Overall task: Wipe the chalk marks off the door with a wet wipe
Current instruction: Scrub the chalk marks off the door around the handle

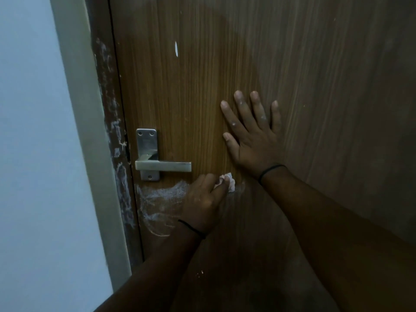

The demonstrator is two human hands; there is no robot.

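Protruding lever handle (163, 165) just above the chalk smear (162, 201); bare door (315, 64) rightward.

Chalk marks (157, 199) lie below the handle (163, 165), left of the wipe (227, 182).

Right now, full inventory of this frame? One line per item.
door: 1, brown wood grain, fills the view
door handle: 1, silver lever on plate, left edge
chalk marks: white smear, under the handle
white streak: 1, upper door
door frame: dark, white scuffs, left of door
wall: pale blue, far left
wet wipe: 1, white, crumpled, in left hand
left hand: grips wipe
right hand: flat on door
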